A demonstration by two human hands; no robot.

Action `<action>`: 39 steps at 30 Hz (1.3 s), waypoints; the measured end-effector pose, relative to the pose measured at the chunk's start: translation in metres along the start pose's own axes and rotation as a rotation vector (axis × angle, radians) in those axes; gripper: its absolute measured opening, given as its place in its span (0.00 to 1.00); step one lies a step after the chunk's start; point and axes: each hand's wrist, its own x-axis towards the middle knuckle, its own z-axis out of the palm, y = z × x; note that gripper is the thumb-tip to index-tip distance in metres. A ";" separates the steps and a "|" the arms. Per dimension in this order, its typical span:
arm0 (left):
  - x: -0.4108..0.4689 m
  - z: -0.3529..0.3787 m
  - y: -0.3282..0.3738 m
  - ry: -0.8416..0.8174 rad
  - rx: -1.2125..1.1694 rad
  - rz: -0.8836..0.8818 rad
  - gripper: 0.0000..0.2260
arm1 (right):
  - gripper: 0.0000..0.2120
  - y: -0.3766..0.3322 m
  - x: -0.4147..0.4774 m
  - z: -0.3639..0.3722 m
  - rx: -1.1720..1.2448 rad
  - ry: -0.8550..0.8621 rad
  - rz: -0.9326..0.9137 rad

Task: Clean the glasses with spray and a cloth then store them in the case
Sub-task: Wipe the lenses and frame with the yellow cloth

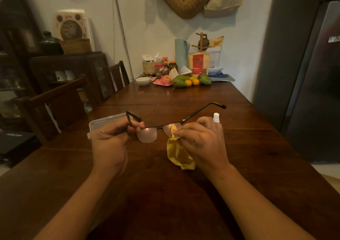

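Note:
Dark-framed glasses (149, 135) are held up over the wooden table (257, 148), arms unfolded and pointing away from me. My left hand (108, 140) pinches the frame at its left hinge. My right hand (200, 136) presses a yellow cloth (179, 155) against the right lens, and the rest of the cloth hangs down below the hand. A small white spray bottle (216, 117) stands just behind my right hand, mostly hidden by it. The clear plastic case (104, 122) lies on the table behind my left hand.
The far end of the table holds a white bowl (143, 81), jars, a woven basket, a jug and fruit (191, 80). Wooden chairs (60, 102) stand along the left side. A dark fridge (312, 74) rises at the right.

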 end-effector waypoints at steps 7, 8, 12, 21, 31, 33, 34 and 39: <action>-0.002 0.005 -0.004 0.019 0.198 0.090 0.14 | 0.12 -0.020 0.001 0.003 0.121 -0.011 -0.001; -0.003 0.008 -0.003 0.015 0.196 0.077 0.14 | 0.13 -0.026 0.001 0.005 0.127 -0.032 -0.014; -0.006 0.013 -0.003 0.028 0.180 0.046 0.15 | 0.15 -0.044 -0.002 0.010 0.053 -0.182 -0.087; -0.003 0.013 -0.007 0.106 0.078 -0.017 0.16 | 0.13 -0.035 -0.001 0.009 -0.043 -0.115 -0.158; -0.001 0.013 -0.006 0.104 -0.019 -0.032 0.24 | 0.12 -0.034 -0.003 0.008 0.064 -0.070 -0.253; -0.002 0.013 -0.006 0.083 -0.018 -0.032 0.23 | 0.10 -0.034 -0.001 0.005 0.045 -0.055 -0.250; -0.003 0.013 -0.006 0.073 -0.020 -0.035 0.23 | 0.11 -0.035 -0.001 0.004 0.034 -0.070 -0.257; -0.003 0.013 -0.008 0.074 -0.019 -0.048 0.22 | 0.16 -0.038 -0.003 0.007 0.009 -0.163 -0.290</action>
